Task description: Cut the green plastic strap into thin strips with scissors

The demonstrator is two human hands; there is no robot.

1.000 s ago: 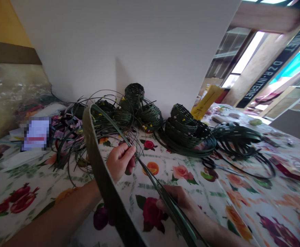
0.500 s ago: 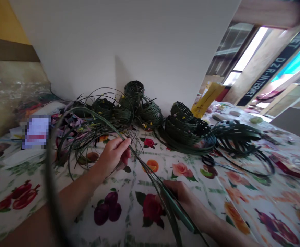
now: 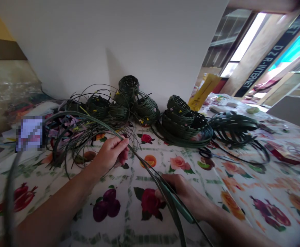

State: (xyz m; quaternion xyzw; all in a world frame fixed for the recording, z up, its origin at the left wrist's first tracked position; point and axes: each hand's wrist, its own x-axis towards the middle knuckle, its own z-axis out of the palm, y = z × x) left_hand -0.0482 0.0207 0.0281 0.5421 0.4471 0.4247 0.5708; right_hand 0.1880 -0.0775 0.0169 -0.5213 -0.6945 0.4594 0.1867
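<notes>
My left hand [image 3: 115, 151] pinches a long dark green strip [image 3: 93, 119] between thumb and fingers. From there the strip arcs up and left, then drops along the left side of the view. Beyond the fingers it runs down to the right, parted into narrower lengths [image 3: 176, 219]. My right hand [image 3: 177, 188], lower and to the right, is closed around a tool with a green handle [image 3: 185, 212], right against the strips. The tool's working end is hidden behind them.
Small woven green baskets [image 3: 147, 109] stand by the wall, several with yellow bits. Stacked baskets [image 3: 183, 125], a coil of strips [image 3: 233, 128] and black-handled scissors [image 3: 205, 152] lie to the right. Loose thin strips [image 3: 80, 140] heap at left. A floral cloth [image 3: 129, 206] covers the table.
The strip's big loop has swung out farther left. Both hands keep their grips and nearly the same places in view, while the background has shifted slightly left and up.
</notes>
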